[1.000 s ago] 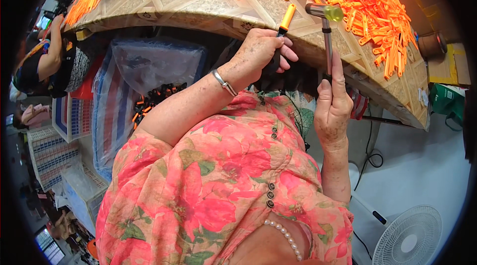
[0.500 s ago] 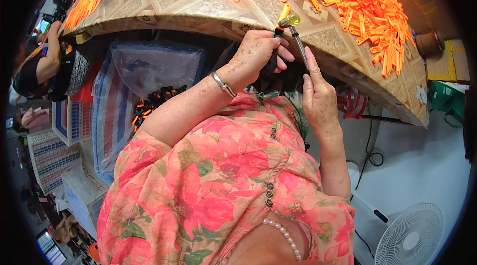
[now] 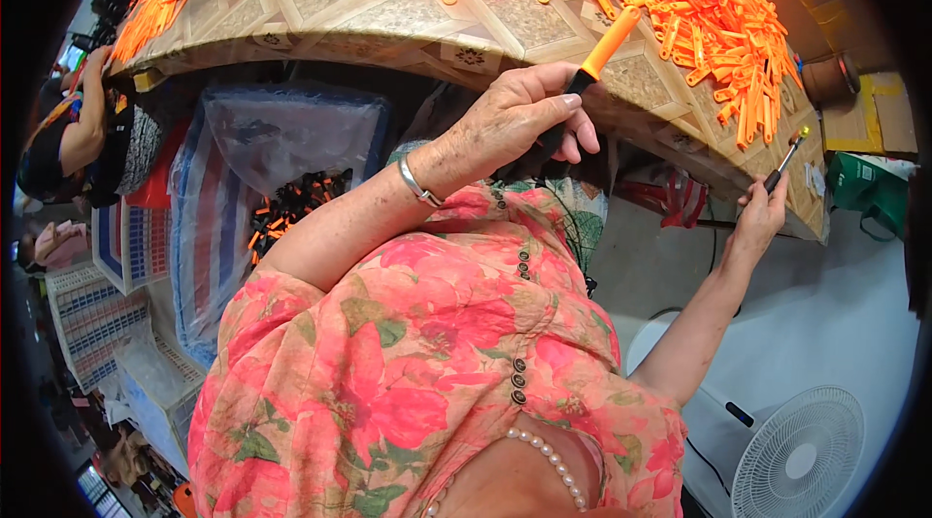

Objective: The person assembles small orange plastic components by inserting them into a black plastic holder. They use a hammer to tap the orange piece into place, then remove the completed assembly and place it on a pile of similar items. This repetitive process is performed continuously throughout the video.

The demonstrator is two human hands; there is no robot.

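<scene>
My left hand [image 3: 529, 110] is closed around the black part of an orange and black handle piece [image 3: 612, 42], close to the table's front edge. The orange end sticks out past my fingers, tilted up to the right. Well over to the right, my right hand [image 3: 759, 217] grips a small hammer [image 3: 787, 157] with a metal shaft and a yellowish head, beside the table's right corner. The lower end of the black part is hidden by my left fingers.
A large heap of orange plastic pieces [image 3: 670, 3] covers the far right of the patterned table [image 3: 320, 8]. A spool [image 3: 830, 81] and a green bag [image 3: 864, 188] are at the right, a white fan [image 3: 801, 460] lower right. Black and orange parts [image 3: 296, 202] fill a lined container [image 3: 209, 227]; another person [image 3: 83, 134] works far left.
My right hand has swung away to the right with the hammer, which was beside the handle piece. The handle piece has shifted right in my left hand and shows more of its orange end.
</scene>
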